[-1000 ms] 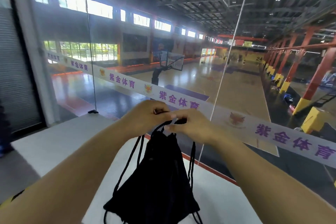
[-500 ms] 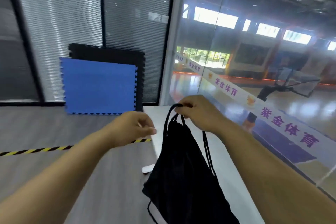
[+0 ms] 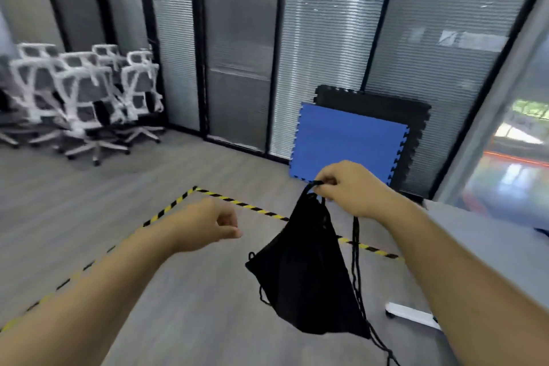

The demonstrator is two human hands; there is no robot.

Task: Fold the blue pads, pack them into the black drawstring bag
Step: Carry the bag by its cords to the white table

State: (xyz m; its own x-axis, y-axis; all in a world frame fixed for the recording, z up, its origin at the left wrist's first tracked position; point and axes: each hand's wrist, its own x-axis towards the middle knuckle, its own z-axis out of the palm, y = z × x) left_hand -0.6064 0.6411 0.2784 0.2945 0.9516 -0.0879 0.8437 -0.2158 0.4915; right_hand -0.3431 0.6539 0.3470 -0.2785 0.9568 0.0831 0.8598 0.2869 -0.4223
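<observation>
The black drawstring bag (image 3: 306,279) hangs in the air, bulging at the bottom, its mouth cinched at the top. My right hand (image 3: 353,187) pinches the drawstring loops above the bag, and cords trail down its right side. My left hand (image 3: 208,224) is off the bag to its left, fingers loosely curled with nothing in them. What is inside the bag is hidden.
A blue foam mat (image 3: 347,142) leans on a black foam mat (image 3: 416,116) against the blinds. White office chairs (image 3: 80,92) stand at left. Yellow-black tape (image 3: 246,206) marks the grey floor. A white table (image 3: 487,235) edge is at right.
My view has swung left from the glass wall toward the room. My left hand let go of the bag's top and moved away to the left; my right hand alone holds the bag.
</observation>
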